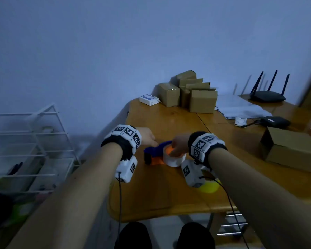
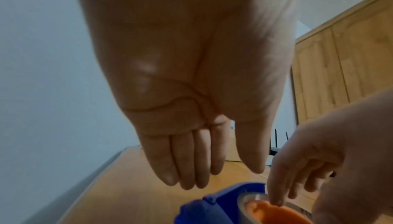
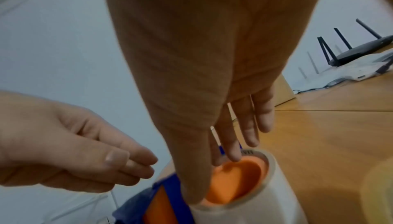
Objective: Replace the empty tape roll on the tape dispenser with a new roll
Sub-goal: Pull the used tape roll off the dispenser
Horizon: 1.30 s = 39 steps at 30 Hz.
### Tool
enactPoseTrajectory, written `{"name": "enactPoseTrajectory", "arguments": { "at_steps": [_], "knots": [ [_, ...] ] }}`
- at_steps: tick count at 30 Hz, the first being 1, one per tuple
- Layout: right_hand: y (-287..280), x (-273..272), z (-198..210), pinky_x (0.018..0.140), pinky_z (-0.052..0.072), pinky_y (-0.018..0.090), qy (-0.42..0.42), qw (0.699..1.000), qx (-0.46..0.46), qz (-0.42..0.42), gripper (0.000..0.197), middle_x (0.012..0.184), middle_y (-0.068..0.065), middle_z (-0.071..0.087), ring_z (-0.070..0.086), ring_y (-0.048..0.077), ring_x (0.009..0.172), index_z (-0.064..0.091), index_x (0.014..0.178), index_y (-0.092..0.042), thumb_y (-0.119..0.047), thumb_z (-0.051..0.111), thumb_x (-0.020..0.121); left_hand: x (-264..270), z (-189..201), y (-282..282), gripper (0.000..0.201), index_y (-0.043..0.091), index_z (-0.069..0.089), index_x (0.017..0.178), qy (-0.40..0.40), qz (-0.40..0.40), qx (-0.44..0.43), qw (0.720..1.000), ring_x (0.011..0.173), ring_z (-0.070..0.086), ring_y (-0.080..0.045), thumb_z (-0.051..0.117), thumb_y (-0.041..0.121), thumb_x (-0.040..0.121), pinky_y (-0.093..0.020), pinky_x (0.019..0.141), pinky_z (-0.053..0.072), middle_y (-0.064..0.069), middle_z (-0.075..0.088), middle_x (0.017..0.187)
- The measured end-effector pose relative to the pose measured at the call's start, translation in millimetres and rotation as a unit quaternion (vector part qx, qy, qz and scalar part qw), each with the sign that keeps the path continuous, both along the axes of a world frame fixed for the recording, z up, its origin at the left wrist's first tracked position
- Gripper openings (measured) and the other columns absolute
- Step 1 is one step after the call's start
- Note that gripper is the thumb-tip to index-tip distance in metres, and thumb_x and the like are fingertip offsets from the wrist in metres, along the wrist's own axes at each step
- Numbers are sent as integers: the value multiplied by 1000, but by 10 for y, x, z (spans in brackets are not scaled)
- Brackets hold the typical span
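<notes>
A blue and orange tape dispenser (image 1: pixel 152 151) lies on the wooden table (image 1: pixel 160 191). A white tape roll (image 1: pixel 174 161) sits on its orange hub (image 3: pixel 240 177). My right hand (image 1: pixel 178 145) rests on top of the roll, thumb and straight fingers touching its rim. In the right wrist view the thumb tip presses the near rim of the roll (image 3: pixel 280 192). My left hand (image 1: pixel 148 136) hovers just above the blue body (image 2: pixel 204 209), fingers relaxed, holding nothing. A yellow round object (image 1: pixel 210 188) lies near my right wrist, partly hidden.
Several cardboard boxes (image 1: pixel 188 92) stand at the back, another box (image 1: pixel 291 150) at the right. A router (image 1: pixel 267 97), papers (image 1: pixel 241 106) and a black adapter (image 1: pixel 275 122) lie beyond. A white wire rack (image 1: pixel 25 141) stands left of the table edge.
</notes>
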State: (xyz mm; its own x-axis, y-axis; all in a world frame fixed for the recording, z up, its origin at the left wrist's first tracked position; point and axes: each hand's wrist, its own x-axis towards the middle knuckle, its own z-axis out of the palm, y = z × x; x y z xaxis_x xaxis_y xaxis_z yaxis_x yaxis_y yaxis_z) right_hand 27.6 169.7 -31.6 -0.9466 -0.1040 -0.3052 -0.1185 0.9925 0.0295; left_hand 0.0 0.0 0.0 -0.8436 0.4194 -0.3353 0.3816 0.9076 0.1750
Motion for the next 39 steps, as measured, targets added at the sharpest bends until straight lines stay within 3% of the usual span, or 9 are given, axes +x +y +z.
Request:
{"name": "enactPoseTrajectory", "arguments": {
  "at_steps": [2, 7, 12, 15, 18, 22, 27, 34, 39],
  "knots": [
    [-39, -15, -31, 49, 29, 25, 6, 1000, 9, -6, 37, 68, 5, 50, 37, 15, 50, 66, 81, -7, -38, 51, 94, -62, -64, -14, 49, 14, 64, 130, -18, -2, 12, 1000, 119, 57, -22, 53, 47, 96, -35, 106, 41, -3, 63, 126],
    [-41, -65, -36, 61, 44, 28, 31, 998, 4, -53, 35, 94, 10, 65, 55, 20, 75, 63, 114, -2, -28, 45, 98, -190, -203, -3, 25, 17, 62, 95, -64, 40, 77, 994, 82, 54, -25, 54, 40, 97, -33, 81, 44, -5, 58, 84],
    [-49, -99, -82, 84, 50, 33, 36, 996, -2, -82, 40, 129, 15, 53, 57, 27, 111, 46, 132, -6, -26, 47, 98, -233, -307, 3, 28, 13, 66, 100, -89, 68, 76, 991, 81, 53, -23, 54, 38, 96, -30, 77, 45, -8, 61, 84],
    [-62, -126, -161, 82, 50, 37, 31, 990, -48, -126, 52, 137, 18, 41, 55, 35, 113, 31, 141, -14, -21, 53, 95, -215, -322, 3, 33, 7, 66, 99, -79, 47, 41, 995, 71, 50, -20, 54, 37, 98, -28, 67, 39, -4, 53, 72],
    [-38, -173, -142, 74, 46, 30, -12, 996, -22, -82, 48, 128, 16, 53, 58, 28, 99, 36, 140, -11, -19, 52, 95, -203, -328, -25, 37, 4, 68, 115, -84, 30, 34, 995, 81, 54, -21, 58, 35, 96, -33, 74, 46, -10, 60, 89],
    [-22, -212, -127, 49, 40, 23, -19, 996, 60, -57, 30, 80, 6, 59, 49, 16, 60, 60, 121, -5, -20, 52, 96, -194, -335, -47, 32, 12, 68, 119, -85, 30, 56, 994, 90, 59, -22, 62, 31, 94, -40, 87, 54, -19, 68, 115],
    [14, -160, -10, 72, 54, 28, 22, 998, 57, -28, 29, 109, 11, 68, 57, 20, 80, 64, 116, -8, -23, 52, 95, -179, -299, -124, 31, 15, 69, 119, -116, 48, 99, 987, 93, 63, -23, 61, 33, 95, -39, 93, 53, -17, 69, 117],
    [84, -100, 310, 58, 45, 24, 158, 982, -98, -21, 19, 84, 1, 60, 60, 17, 76, 63, 108, -17, -24, 56, 92, -149, -153, -291, 43, 27, 57, 136, -120, 106, 225, 961, 117, 60, -26, 46, 47, 100, -44, 104, 48, -8, 66, 124],
    [179, -38, 309, 64, 46, 25, 266, 943, -198, -10, 18, 92, 3, 66, 60, 18, 79, 64, 107, -18, -22, 56, 91, -157, -136, -350, 51, 30, 50, 141, -158, 133, 362, 909, 127, 53, -23, 49, 54, 96, -44, 112, 38, -4, 60, 134]
  ]
}}
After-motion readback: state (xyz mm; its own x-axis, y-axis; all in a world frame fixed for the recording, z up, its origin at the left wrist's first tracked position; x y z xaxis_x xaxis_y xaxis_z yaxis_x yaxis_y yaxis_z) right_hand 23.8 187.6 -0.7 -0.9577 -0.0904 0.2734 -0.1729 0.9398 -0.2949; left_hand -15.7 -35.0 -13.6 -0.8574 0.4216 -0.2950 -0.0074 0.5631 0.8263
